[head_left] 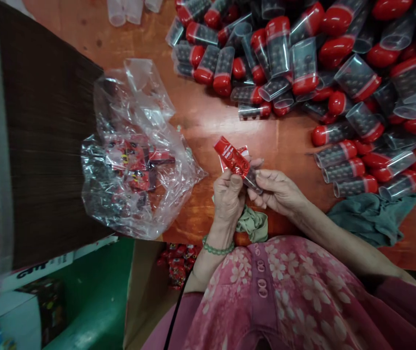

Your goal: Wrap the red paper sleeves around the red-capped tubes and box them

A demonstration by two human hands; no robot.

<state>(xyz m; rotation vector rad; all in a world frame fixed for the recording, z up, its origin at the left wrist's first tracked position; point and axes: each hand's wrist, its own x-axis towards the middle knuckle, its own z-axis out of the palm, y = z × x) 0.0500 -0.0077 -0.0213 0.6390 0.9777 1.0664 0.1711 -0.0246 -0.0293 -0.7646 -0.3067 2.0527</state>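
Observation:
A slim piece with a red printed sleeve (232, 156) and a clear, dark-looking lower end (253, 183) is held slantwise between my two hands over the table's front part. My left hand (228, 194), with a green bead bracelet at the wrist, pinches it near the middle with the thumb on top. The fingers of my right hand (279, 189) close on its lower end. Just behind it shows a red and white printed piece (243, 150), partly covered. Below my hands a pale green crumpled cloth (253, 223) lies at the table's edge.
Many clear tubes with red caps and dark beads (278, 48) are heaped at the back and right. A clear plastic bag (149, 204) with red printed packets lies left, by a dark box (40, 136). A dark green cloth (375, 216) is at right. Below the table stands an open carton (142, 291).

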